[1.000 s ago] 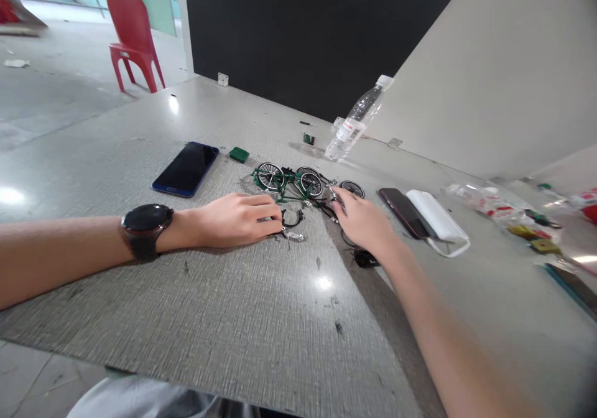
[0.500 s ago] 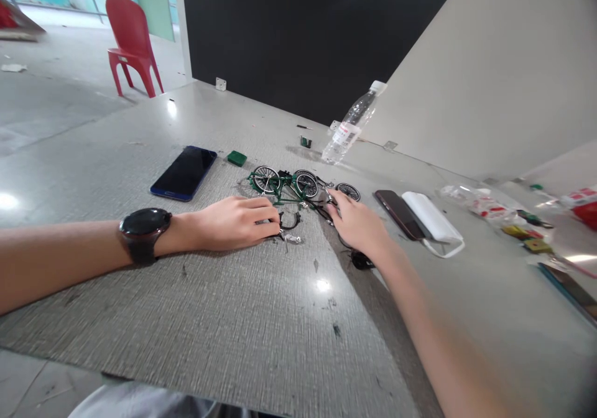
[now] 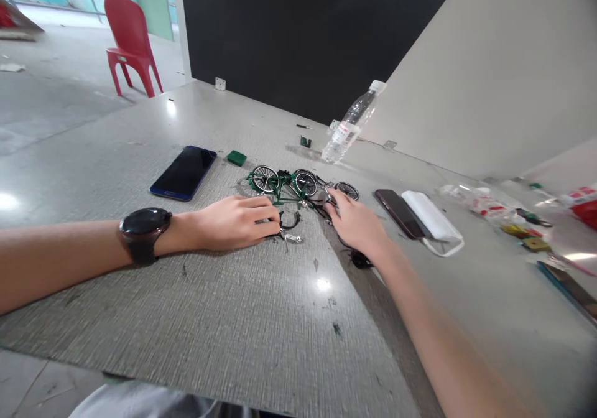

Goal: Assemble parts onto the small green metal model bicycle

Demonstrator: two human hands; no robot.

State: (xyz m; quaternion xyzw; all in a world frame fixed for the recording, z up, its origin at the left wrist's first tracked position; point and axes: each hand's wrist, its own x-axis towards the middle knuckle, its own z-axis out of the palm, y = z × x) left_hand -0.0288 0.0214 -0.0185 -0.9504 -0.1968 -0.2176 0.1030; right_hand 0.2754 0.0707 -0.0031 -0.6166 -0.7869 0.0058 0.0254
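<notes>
A small green model bicycle (image 3: 278, 185) lies on the grey table (image 3: 261, 318), with a loose wheel (image 3: 347, 190) to its right. My left hand (image 3: 233, 222) rests just before it, fingers curled together, their tips at a black curved part (image 3: 293, 221) and a silver part (image 3: 292, 238). Whether they pinch anything is hidden. A black watch (image 3: 143, 226) is on that wrist. My right hand (image 3: 357, 222) reaches in from the right, its fingers closed together on dark bicycle parts beside the loose wheel. A small black piece (image 3: 360, 259) lies under that wrist.
A blue phone (image 3: 184, 172) and a green block (image 3: 237, 157) lie to the left. A plastic bottle (image 3: 349, 129) stands tilted behind. A dark phone (image 3: 396, 213), a white power bank (image 3: 431, 219) and bags of parts (image 3: 480, 201) lie right. A red chair (image 3: 128, 41) stands far left.
The view has drifted slightly. Both hands stay where they were at the bicycle parts, with my right fingers shifted a little toward the frame.
</notes>
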